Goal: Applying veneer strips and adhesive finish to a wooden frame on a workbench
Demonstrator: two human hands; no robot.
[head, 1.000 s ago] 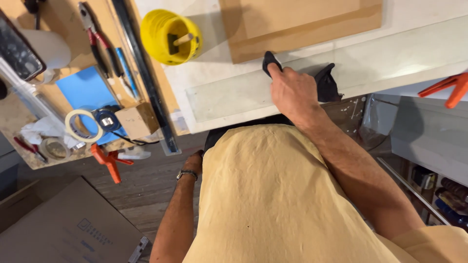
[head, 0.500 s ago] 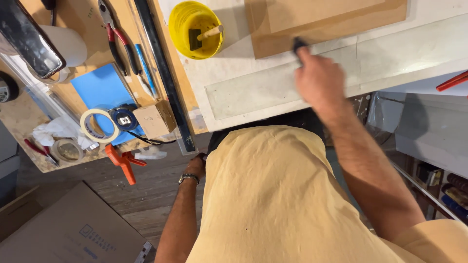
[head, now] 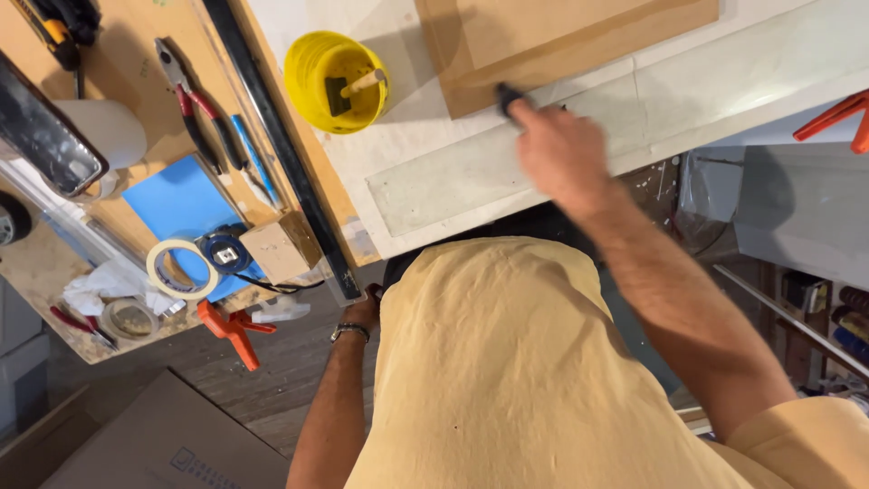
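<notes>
My right hand [head: 557,149] is blurred and closed around a small black tool [head: 505,94], whose tip rests at the near edge of a brown board [head: 579,36]. The board lies on a white bench top [head: 634,109], above a long pale strip [head: 434,181] by the bench's front edge. My left hand [head: 362,312] hangs low beside my yellow shirt, touching the end of a long dark metal rail [head: 290,163]; its fingers are mostly hidden. A yellow tub [head: 317,86] with a brush in it stands left of the board.
A wooden side table [head: 136,145] at the left carries red-handled pliers [head: 195,100], a blue sheet [head: 181,204], a tape roll [head: 176,270], a wooden block [head: 281,246] and an orange clamp [head: 231,330]. Another orange clamp [head: 837,118] sits at the right. A cardboard box [head: 163,435] lies on the floor.
My right hand has slid the black tool leftward along the bench, from beside a dark object to the brown board's near edge. The view has shifted, and my left hand stays low.
</notes>
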